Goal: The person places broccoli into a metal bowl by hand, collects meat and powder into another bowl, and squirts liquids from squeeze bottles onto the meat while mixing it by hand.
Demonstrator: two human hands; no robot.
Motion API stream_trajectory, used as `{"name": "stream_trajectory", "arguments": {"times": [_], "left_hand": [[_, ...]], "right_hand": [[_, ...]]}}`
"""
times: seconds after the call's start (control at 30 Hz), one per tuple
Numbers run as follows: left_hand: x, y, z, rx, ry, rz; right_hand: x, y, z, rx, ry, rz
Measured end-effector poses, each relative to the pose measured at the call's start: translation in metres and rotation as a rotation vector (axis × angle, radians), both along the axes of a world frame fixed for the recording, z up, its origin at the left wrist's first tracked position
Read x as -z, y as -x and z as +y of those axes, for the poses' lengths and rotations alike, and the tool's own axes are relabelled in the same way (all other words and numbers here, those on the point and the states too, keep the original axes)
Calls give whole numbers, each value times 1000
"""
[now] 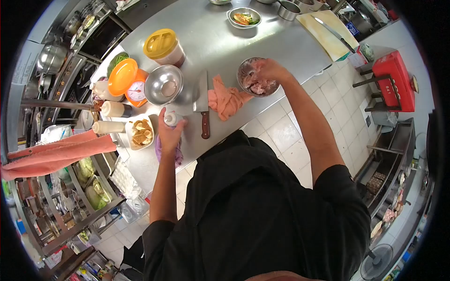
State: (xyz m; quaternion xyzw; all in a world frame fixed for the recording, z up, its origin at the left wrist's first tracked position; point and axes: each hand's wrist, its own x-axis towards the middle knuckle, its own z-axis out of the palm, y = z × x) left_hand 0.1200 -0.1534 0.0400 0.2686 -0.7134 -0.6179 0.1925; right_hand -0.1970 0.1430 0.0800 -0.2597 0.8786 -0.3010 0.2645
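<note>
My left hand [172,129] is wrapped round a small white bottle [172,119] at the table's near edge. A purple cloth [178,155] lies beside that wrist. On the right, my right hand [271,70] reaches into a metal bowl [274,92] of raw meat [258,87]. Its fingers blend with the meat, so their grip is unclear. Between the hands lie a cleaver [201,96] with a wooden handle and a crumpled orange cloth [227,99]. A second metal bowl [153,82] stands just beyond my left hand.
An orange scale [136,90], squeeze bottles [116,109], a white dish [134,141] of brownish pieces and a yellow-lidded tub [163,47] stand at left. Farther off are a bowl of cut vegetables [245,19] and a knife [333,33] on a cutting board [321,40].
</note>
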Motion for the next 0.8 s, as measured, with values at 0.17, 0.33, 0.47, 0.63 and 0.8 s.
{"name": "stream_trajectory", "arguments": {"times": [0.17, 0.33, 0.47, 0.63, 0.8], "left_hand": [[0, 8, 6, 54, 290, -191], [-27, 39, 25, 248, 578, -215], [-69, 87, 51, 494, 925, -269], [-83, 138, 82, 638, 1064, -143], [-98, 164, 99, 772, 1217, -261]], "right_hand": [[-33, 4, 10, 202, 218, -159], [-28, 7, 16, 362, 497, -408], [-19, -5, 11, 331, 537, -473], [-6, -8, 5, 260, 396, -412], [15, -1, 2, -72, 260, -74]]}}
